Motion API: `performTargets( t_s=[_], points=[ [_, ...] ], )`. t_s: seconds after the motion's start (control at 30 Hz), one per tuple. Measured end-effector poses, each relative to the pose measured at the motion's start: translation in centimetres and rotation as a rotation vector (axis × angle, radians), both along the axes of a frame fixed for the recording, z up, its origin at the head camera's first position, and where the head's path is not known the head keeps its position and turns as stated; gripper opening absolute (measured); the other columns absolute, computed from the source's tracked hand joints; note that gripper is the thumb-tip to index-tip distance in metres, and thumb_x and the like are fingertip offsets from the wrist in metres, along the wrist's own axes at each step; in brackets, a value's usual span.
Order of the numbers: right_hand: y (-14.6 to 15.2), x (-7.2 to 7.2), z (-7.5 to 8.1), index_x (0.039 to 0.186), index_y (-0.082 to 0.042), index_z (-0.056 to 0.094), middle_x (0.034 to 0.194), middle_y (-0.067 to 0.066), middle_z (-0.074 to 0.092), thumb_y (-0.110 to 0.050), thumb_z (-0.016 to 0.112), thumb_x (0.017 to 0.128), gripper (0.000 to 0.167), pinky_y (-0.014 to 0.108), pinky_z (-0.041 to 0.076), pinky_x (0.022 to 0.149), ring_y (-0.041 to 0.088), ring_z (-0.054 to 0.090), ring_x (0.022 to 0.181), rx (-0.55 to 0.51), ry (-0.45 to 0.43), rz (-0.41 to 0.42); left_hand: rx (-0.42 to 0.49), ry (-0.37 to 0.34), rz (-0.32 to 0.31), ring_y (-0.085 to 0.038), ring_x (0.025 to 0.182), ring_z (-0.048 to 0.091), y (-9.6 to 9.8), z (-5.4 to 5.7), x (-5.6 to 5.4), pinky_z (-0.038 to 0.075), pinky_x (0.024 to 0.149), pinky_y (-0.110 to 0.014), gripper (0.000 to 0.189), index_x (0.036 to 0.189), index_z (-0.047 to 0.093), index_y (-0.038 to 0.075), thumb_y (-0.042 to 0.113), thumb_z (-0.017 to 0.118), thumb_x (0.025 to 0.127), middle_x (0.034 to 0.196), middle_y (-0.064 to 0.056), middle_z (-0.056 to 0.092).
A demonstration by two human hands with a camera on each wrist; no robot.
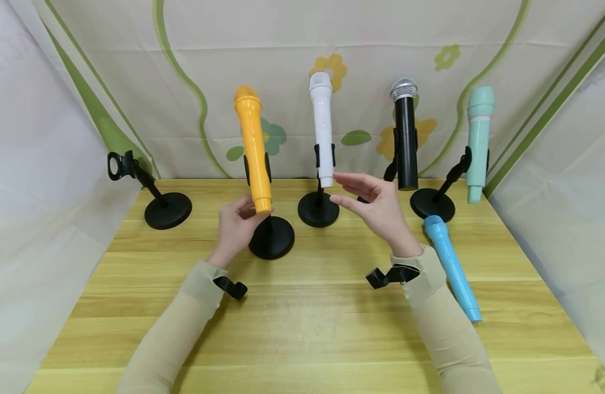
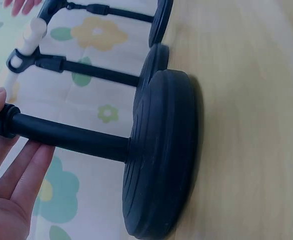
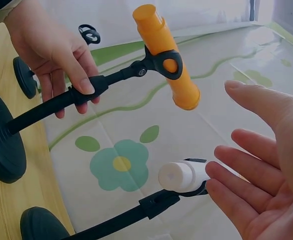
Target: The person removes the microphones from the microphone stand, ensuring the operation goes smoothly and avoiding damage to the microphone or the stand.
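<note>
My left hand holds the post of a black microphone stand, thumb on one side and fingers behind, as the right wrist view shows. An orange microphone sits tilted in that stand's clip, above the hand. The stand's round base is on the table. My right hand is spread beside the lower end of a white microphone, with thumb and fingers apart and nothing between them. The white microphone rests in the clip of its own stand; its end shows near my fingertips.
An empty-clipped black stand is at the far left. To the right, a black microphone and a mint green microphone sit in stands. A blue microphone lies on the wooden table, beside my right sleeve. Patterned cloth hangs behind.
</note>
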State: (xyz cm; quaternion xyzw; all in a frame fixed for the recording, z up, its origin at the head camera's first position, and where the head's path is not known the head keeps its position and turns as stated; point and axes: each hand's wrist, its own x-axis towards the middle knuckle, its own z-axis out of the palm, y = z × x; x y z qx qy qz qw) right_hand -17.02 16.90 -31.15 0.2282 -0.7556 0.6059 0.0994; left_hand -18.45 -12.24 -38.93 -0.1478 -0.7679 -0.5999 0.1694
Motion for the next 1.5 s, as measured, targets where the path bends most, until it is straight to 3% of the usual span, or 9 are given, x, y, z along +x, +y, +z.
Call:
performTargets(
  t_s=[0.17, 0.47, 0.73, 1.0, 1.23, 1.5],
  points=[
    [-0.1, 0.3, 0.1, 0.127, 0.006, 0.067, 0.128, 0.019, 0.067, 0.001, 0.077, 0.09, 0.038, 0.031, 0.051, 0.1, 0.027, 0.064, 0.118, 0.017, -0.011, 0.002, -0.002, 0.029, -0.048, -0.035, 0.09, 0.073, 0.8, 0.0, 0.8, 0.06, 0.08, -0.032, 0.026, 0.112, 0.073, -0.007, -0.007, 0.078, 0.086, 0.101, -0.02, 0.074],
    [-0.1, 0.7, 0.1, 0.128, 0.006, 0.066, 0.129, 0.019, 0.066, -0.001, 0.076, 0.092, 0.039, 0.032, 0.051, 0.1, 0.026, 0.063, 0.119, 0.029, -0.017, 0.014, 0.035, 0.021, -0.137, -0.034, 0.088, 0.073, 2.5, 0.3, 2.0, 0.06, 0.08, -0.033, 0.023, 0.108, 0.072, -0.009, -0.014, 0.074, 0.085, 0.1, -0.021, 0.074],
    [0.5, -0.9, -2.0, 0.133, -0.003, 0.067, 0.132, 0.011, 0.066, 0.0, 0.075, 0.092, 0.042, 0.033, 0.051, 0.1, 0.028, 0.062, 0.121, 0.013, -0.003, 0.052, 0.046, -0.034, -0.202, -0.034, 0.091, 0.073, 4.2, 0.2, 2.9, 0.06, 0.079, -0.033, 0.025, 0.11, 0.071, -0.01, -0.013, 0.075, 0.085, 0.103, -0.022, 0.073],
    [0.5, -0.7, -2.0, 0.134, -0.005, 0.066, 0.131, 0.011, 0.066, -0.011, 0.074, 0.096, 0.039, 0.036, 0.052, 0.098, 0.025, 0.064, 0.12, -0.026, -0.023, 0.102, 0.063, -0.001, -0.259, -0.032, 0.091, 0.073, 5.8, -2.6, 1.7, 0.061, 0.078, -0.035, 0.027, 0.11, 0.072, -0.008, -0.013, 0.077, 0.084, 0.105, -0.02, 0.073],
    [0.4, -0.7, -1.8, 0.135, -0.003, 0.065, 0.132, 0.014, 0.065, -0.013, 0.071, 0.098, 0.038, 0.034, 0.052, 0.098, 0.03, 0.062, 0.121, -0.038, -0.022, 0.112, 0.06, 0.027, -0.329, -0.022, 0.09, 0.074, 6.8, -3.0, 1.8, 0.061, 0.077, -0.035, 0.027, 0.112, 0.074, 0.001, -0.002, 0.081, 0.086, 0.104, -0.01, 0.075],
    [0.3, -0.4, -1.3, 0.137, -0.004, 0.064, 0.134, 0.008, 0.065, -0.022, 0.066, 0.102, 0.039, 0.035, 0.05, 0.101, 0.022, 0.061, 0.122, -0.012, -0.056, 0.086, 0.05, 0.0, -0.338, -0.019, 0.089, 0.073, 7.3, -3.1, 1.6, 0.061, 0.077, -0.035, 0.026, 0.11, 0.074, 0.004, 0.001, 0.083, 0.085, 0.102, -0.006, 0.076]
  ],
)
